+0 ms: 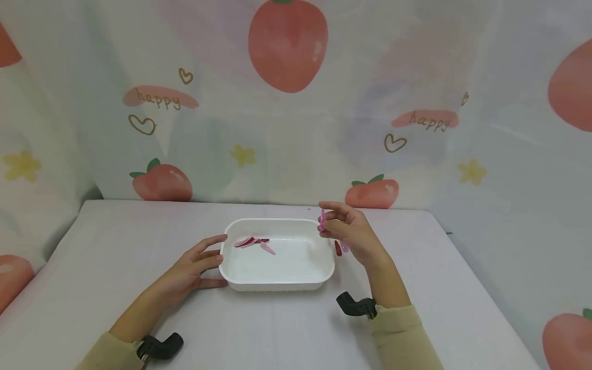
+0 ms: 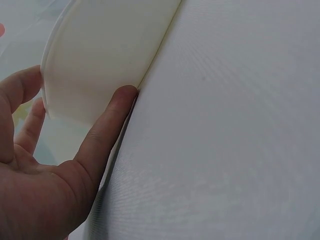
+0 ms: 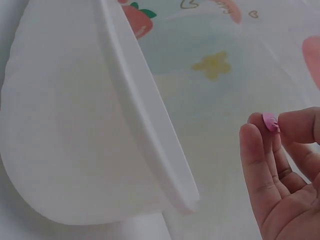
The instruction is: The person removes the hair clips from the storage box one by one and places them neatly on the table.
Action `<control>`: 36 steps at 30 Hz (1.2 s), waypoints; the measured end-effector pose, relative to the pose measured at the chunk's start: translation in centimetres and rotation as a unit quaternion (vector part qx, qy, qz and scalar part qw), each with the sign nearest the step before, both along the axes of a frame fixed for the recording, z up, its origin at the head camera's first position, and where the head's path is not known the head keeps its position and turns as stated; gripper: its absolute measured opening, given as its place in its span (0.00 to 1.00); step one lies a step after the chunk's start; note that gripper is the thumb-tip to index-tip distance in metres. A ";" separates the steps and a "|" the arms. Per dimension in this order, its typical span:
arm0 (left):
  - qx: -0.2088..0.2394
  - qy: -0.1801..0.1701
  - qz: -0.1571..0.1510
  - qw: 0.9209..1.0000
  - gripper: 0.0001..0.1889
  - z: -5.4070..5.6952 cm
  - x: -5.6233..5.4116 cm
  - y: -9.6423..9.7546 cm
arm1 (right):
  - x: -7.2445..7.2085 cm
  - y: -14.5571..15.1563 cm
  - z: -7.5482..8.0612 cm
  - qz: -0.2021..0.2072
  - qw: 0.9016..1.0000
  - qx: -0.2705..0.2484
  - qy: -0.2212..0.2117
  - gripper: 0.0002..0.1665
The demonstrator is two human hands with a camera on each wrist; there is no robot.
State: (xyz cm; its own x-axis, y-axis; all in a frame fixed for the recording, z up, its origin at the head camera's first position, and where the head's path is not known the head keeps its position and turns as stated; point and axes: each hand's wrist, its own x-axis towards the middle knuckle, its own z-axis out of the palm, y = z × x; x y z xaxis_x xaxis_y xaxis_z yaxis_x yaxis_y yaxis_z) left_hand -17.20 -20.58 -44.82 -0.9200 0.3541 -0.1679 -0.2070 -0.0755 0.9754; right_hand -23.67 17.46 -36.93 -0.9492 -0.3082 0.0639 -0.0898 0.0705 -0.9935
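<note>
My right hand (image 1: 355, 237) is raised over the right end of a white tray (image 1: 287, 270). Thumb and fingertips pinch a small pink hair clip (image 1: 322, 220), held upright in the head view. In the right wrist view only a bit of this clip (image 3: 270, 122) shows between the fingertips. My left hand (image 1: 187, 272) touches the tray's left end with fairly straight, spread fingers. Its thumb (image 2: 112, 117) lies along the tray's lower edge in the left wrist view. Inside the tray, several pink and dark red hair clips (image 1: 250, 242) lie toward the left.
Just outside the tray's right end, a red clip (image 1: 338, 248) and a pink clip (image 1: 344, 246) lie on the white-covered table (image 1: 277, 329), partly behind my right hand. A fruit-patterned cloth (image 1: 296, 154) hangs behind the table and along both sides.
</note>
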 end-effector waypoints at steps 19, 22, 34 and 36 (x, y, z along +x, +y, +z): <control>0.000 -0.006 -0.002 1.000 0.34 -0.1 -0.2 0.1 | -0.4 3.3 0.1 -0.054 0.998 -0.008 0.023 0.23; 0.000 -0.007 0.000 1.000 0.33 -0.1 -0.1 0.1 | -0.5 3.8 0.1 -0.064 0.998 -0.013 0.023 0.23; 0.000 -0.007 0.003 1.000 0.32 -0.1 0.0 0.1 | -1.0 5.8 -0.5 -0.089 0.996 -0.025 0.005 0.28; 0.002 -0.006 0.002 1.000 0.32 -0.2 0.0 0.1 | -1.1 6.1 -0.6 -0.094 0.995 -0.023 0.002 0.27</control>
